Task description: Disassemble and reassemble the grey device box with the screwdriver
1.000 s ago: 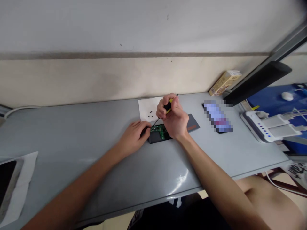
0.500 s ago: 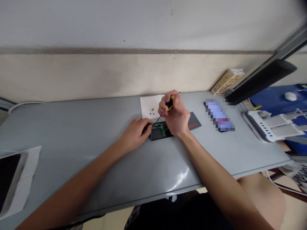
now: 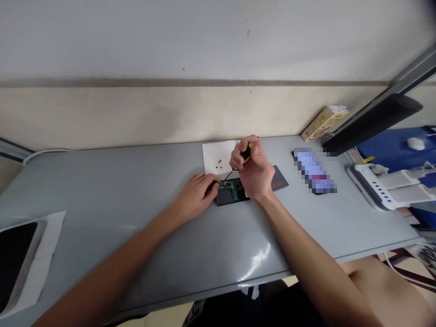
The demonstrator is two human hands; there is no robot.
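Observation:
My right hand (image 3: pixel 255 170) is wrapped round the black and yellow handle of a screwdriver (image 3: pixel 246 154). Its thin shaft slants down left, with the tip at the upper left of a green circuit board (image 3: pixel 234 190). That board lies in a flat black case (image 3: pixel 225 198) on the table. At the case's left end, my left hand (image 3: pixel 199 193) grips the edge between thumb and fingers. My right wrist and palm hide part of the case's right side. Just behind, several small black screws (image 3: pixel 219 164) rest on a white paper (image 3: pixel 210 154).
A grey flat panel (image 3: pixel 279 175) lies right of the case. Farther right are a blurred-out phone (image 3: pixel 313 170), a carton (image 3: pixel 323 122), a black monitor-like bar (image 3: pixel 374 122) and a white power strip (image 3: pixel 371 186). A dark device (image 3: pixel 17 263) sits on paper at left.
The whole view has shifted slightly, so everything appears a little lower and farther right. Both hands keep their holds, and the screwdriver tip stays at the board's upper left.

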